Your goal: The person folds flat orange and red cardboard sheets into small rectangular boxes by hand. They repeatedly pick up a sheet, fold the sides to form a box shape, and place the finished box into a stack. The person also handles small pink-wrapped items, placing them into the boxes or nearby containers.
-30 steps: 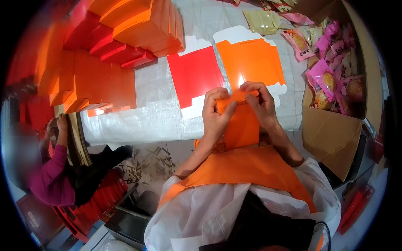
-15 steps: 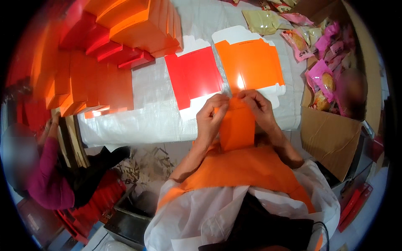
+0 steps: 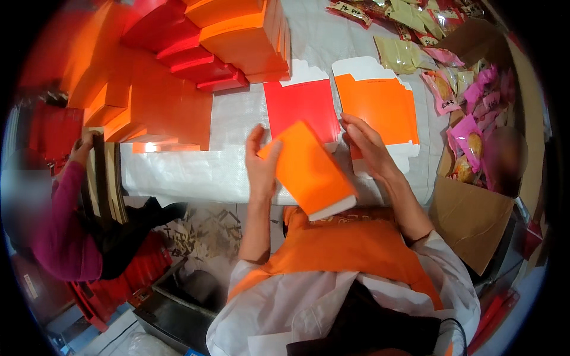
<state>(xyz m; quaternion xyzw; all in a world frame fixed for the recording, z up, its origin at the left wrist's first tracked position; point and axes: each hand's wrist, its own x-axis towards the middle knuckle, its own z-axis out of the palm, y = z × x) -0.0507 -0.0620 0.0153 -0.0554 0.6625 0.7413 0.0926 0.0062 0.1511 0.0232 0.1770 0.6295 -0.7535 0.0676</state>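
My left hand [image 3: 262, 163] grips a folded orange paper box [image 3: 312, 169] by its left side. The box is tilted, and a pale edge shows along its lower end. Clear of the box, my right hand [image 3: 369, 145] has its fingers stretched out. It is over the near part of a flat orange carton sheet [image 3: 377, 107] with white flaps. Beside that sheet lies a flat red carton sheet [image 3: 303, 107], its near end partly hidden behind the box.
Folded orange boxes [image 3: 243, 35] and red boxes [image 3: 202, 62] are stacked at the left. A cardboard carton [image 3: 469, 216] of pink-wrapped snacks stands at right; more wrapped packets [image 3: 401, 54] lie behind. Another person's hand [image 3: 83, 145] is at far left.
My right hand has let go of the orange box and moved right. The box, earlier upright between both hands, is now tilted in my left hand. The view has shifted slightly.
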